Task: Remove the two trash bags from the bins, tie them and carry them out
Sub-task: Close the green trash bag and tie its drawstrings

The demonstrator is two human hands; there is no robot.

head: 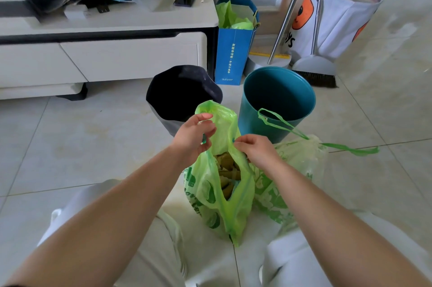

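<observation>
Thin green plastic is the material to deal with: the open trash bag (219,183) stands on the tiled floor (93,141) between the person's knees, just in front of the black bin (182,95) and the teal bin (278,102), both already without a liner. The left hand (194,137) pinches the left side of the bag's mouth and holds it raised; the right hand (257,151) is closed on the opposite edge, lower. Between them the mouth gapes, and brownish scraps show inside.

The film looks soft, limp and a little slippery — it will crumple and stretch, not keep a shape. The load seems light, I think, because the bag sags only a little. The best place to hold is the rim or the drawstring, not the printed wall, which may tear.

Just beside it on the right lies the second bag (292,165), paler, its neck already gathered, with a green drawstring loop (280,123) resting against the teal bin.
</observation>
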